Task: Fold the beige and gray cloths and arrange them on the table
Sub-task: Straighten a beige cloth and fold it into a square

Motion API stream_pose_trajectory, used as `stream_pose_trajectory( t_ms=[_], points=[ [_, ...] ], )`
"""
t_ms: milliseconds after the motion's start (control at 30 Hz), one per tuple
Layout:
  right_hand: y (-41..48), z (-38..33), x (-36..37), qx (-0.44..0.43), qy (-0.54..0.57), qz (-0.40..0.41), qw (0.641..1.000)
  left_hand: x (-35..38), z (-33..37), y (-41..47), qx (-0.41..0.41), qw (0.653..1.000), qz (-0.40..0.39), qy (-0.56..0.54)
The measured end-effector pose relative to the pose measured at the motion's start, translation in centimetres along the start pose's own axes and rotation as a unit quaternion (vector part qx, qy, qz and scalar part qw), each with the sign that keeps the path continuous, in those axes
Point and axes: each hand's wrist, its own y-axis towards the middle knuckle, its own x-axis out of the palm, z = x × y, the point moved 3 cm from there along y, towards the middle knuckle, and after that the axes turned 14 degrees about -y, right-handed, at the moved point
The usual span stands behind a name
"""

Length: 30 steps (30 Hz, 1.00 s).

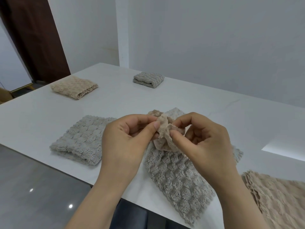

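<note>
Your left hand (125,134) and right hand (203,138) each pinch a thin, crinkled beige cloth (165,134), held bunched above the glossy white worktop (41,116). Beneath it lies a plush, bobbled gray cloth (175,179), flat, its long axis running away from you, near end skewed right.

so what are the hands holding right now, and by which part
A thin beige cloth, bunched up above a gray cloth. The left hand pinches its crumpled upper edge from the left, the right hand from the right.
</note>
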Motion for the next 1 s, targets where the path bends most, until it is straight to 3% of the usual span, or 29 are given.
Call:
stream_pose_trajectory(
  t_ms=[500,767,1000],
  points=[
    [0.8,-0.3,0.3,-0.062,-0.118,0.013,0.991,-0.5,0.2,-0.1,0.023,0.995,-0.032,0.090],
    [1.0,-0.1,0.6,-0.072,-0.114,0.011,0.991,-0.5,0.4,0.0,-0.003,0.998,-0.053,0.045],
    [1.2,0.2,0.1,-0.096,-0.145,-0.027,0.984,-1.1,-0.1,0.3,0.030,0.995,-0.060,0.079]
  ],
)
